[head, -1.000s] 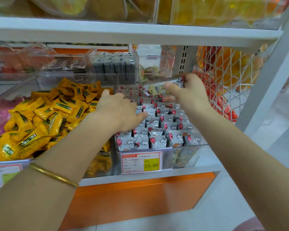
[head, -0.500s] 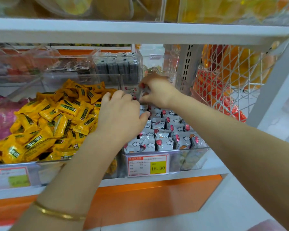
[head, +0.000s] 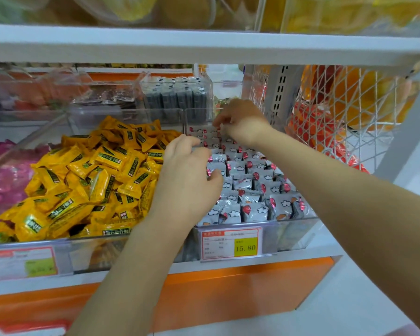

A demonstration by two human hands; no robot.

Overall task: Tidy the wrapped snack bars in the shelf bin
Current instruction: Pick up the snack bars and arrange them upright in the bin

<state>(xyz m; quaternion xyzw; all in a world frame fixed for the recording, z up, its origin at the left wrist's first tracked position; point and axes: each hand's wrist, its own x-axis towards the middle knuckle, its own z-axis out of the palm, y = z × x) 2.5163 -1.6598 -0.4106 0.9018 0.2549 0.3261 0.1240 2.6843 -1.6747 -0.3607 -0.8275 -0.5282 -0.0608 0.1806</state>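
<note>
head view: snack bars [head: 254, 210] stand mostly in neat rows in the bin [head: 292, 235], left hand [head: 188, 177] resting relaxed fingers on them, right hand [head: 240, 120] curled at the back row (grip unclear), so little seems left.

the left hand [head: 187, 180] hides the left rows of snack bars [head: 252, 190]. blur smears the right hand [head: 240, 120], its grip unclear. small print on the price tag [head: 230, 243] is unreadable.
</note>
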